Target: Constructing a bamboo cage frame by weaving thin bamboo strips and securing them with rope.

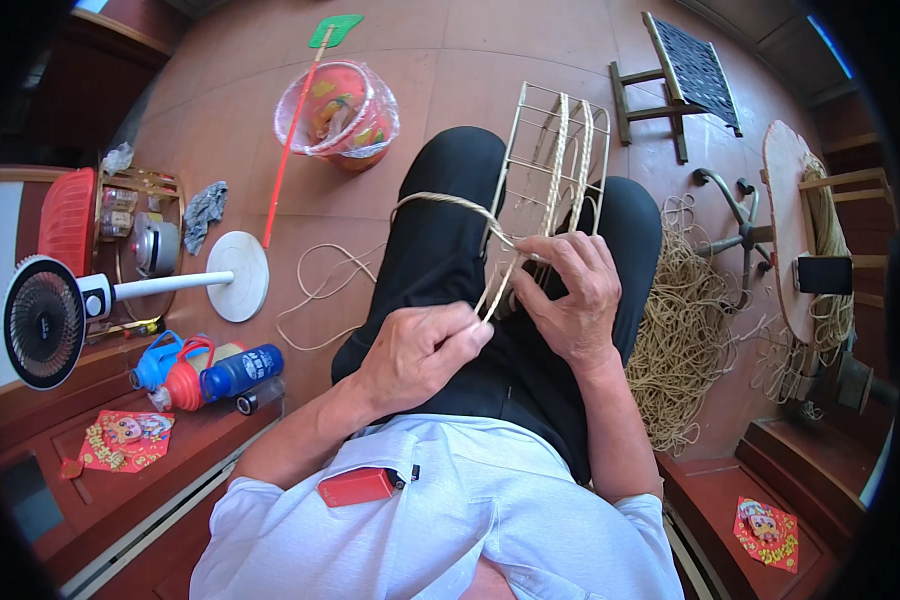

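Observation:
Low in my lap, my left hand [420, 355] pinches a pale twisted cord [502, 291] between thumb and fingers. My right hand [580, 290] is higher and to the right, fingers curled on the cord at the near end of a wire frame [520, 135]. Lengths of cord run lengthwise along the frame, which rests between my knees. A doubled strand also stretches across my left thigh [425, 245] to the frame. The near end of the frame is partly hidden by my right hand.
A fan [45, 320], bottles [240, 375] and loose cord [315, 300] are at left. A lined bucket [335, 115] with a swatter [290, 150] stands ahead. At right are a folding stool [690, 70], a cord pile [685, 350], a chair base [730, 240] and a board [785, 220].

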{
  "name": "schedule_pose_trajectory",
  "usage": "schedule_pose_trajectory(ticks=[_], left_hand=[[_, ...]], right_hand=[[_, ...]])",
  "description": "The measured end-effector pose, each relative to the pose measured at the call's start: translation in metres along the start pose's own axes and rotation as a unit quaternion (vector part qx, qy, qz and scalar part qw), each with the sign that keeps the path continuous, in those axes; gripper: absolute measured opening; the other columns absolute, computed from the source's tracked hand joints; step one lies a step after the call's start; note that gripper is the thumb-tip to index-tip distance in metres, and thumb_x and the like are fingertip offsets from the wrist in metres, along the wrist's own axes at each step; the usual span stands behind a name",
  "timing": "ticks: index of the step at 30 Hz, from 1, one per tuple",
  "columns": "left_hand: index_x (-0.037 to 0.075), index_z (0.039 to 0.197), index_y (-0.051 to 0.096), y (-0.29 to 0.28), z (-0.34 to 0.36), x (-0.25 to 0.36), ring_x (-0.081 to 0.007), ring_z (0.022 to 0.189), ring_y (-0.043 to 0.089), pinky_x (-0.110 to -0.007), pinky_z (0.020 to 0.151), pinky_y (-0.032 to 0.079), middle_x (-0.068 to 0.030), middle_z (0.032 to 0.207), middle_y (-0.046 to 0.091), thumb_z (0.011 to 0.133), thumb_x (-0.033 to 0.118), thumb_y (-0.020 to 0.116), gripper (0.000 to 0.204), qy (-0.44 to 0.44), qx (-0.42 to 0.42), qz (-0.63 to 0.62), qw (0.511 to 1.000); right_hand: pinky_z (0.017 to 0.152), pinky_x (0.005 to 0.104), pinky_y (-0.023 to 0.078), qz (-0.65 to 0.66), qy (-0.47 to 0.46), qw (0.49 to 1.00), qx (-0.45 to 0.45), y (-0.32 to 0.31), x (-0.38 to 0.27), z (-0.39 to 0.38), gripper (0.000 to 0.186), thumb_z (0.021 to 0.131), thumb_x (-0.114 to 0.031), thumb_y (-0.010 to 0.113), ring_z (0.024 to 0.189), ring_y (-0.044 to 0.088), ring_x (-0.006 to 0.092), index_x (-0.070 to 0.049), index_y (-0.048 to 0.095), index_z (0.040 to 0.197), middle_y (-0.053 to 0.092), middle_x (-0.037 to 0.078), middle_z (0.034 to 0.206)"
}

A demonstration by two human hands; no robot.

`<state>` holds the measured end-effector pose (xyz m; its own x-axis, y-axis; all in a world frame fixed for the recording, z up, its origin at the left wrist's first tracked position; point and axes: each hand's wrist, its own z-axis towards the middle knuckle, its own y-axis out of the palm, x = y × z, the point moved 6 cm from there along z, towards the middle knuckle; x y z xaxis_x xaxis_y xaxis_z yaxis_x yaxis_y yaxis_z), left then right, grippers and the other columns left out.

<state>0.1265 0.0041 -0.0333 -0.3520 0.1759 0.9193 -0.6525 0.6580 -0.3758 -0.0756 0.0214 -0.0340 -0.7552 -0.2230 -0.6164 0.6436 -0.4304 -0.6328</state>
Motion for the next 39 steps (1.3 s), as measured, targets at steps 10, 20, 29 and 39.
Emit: schedule_pose_trajectory(ticks=[10,20,29,39], left_hand=[[0.003,0.099,0.078,-0.170,-0.180,-0.235,-0.0309,0.081,0.076,-0.043,0.077,0.059,-0.0180,0.089,0.077,0.101,0.031,0.076,0.029,-0.317,0.080,0.316,0.891],[0.003,0.129,0.069,-0.209,-0.172,-0.287,-0.0468,0.107,0.074,-0.055,0.096,0.058,-0.0237,0.110,0.078,0.100,0.014,0.071,0.030,-0.295,0.042,0.495,0.816],[0.007,0.130,0.071,-0.018,0.035,-0.007,-0.0352,0.114,0.068,-0.048,0.100,0.054,-0.0140,0.120,0.072,0.094,0.012,0.083,0.038,0.193,0.203,0.352,0.893],[0.009,0.122,0.067,-0.034,0.051,-0.030,-0.0287,0.066,0.066,-0.042,0.063,0.051,-0.0081,0.079,0.064,0.098,0.012,0.083,0.029,0.107,0.239,0.249,0.932]], right_hand=[[0.074,0.0386,0.048,-0.045,-0.012,0.998,0.052,0.003,0.000,-0.004,0.017,0.087,-0.023,0.091,0.078,0.063,0.0236,-0.015,0.077,0.091,0.069,-0.001,0.084],[0.074,0.0387,0.047,-0.037,0.010,0.998,0.057,0.008,0.000,-0.002,0.017,0.088,-0.023,0.090,0.077,0.062,0.0237,-0.015,0.075,0.087,0.067,0.000,0.083],[0.071,0.0399,0.046,-0.027,0.055,0.997,0.055,0.008,0.003,0.000,0.020,0.087,-0.020,0.091,0.072,0.059,0.0244,-0.012,0.074,0.082,0.066,0.002,0.078],[0.072,0.0393,0.044,0.029,0.065,0.995,0.063,0.011,0.003,0.000,0.014,0.089,-0.018,0.090,0.073,0.059,0.0234,-0.013,0.078,0.093,0.065,0.001,0.080]])
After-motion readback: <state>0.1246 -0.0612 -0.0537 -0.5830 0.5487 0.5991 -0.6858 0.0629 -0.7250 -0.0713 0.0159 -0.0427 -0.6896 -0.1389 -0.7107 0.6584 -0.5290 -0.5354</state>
